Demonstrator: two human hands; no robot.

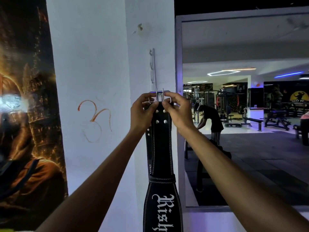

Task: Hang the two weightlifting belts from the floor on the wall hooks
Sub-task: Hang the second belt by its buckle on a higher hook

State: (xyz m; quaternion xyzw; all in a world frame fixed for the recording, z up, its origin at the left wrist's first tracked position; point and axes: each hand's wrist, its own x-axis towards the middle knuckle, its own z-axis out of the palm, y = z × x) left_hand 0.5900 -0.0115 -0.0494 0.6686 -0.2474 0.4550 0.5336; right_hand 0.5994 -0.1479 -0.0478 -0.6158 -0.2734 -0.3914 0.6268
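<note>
Left hand (142, 111) and right hand (178, 111) pinch the metal buckle (159, 96) of a black stitched leather belt (159, 148) at the steel hook rack (153, 69).

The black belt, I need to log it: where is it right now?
Centre of the head view: the black belt hangs down the white pillar, its buckle pinched by both hands, left of the mirror.

Your left hand (142, 111) sits left of the buckle (159, 96), your right hand (177, 111) right of it | belt (159, 148) hangs below, against the pillar (100, 64) | hook rail (153, 67) above the buckle | poster (25, 114) left of pillar | mirror (250, 114) right
</note>
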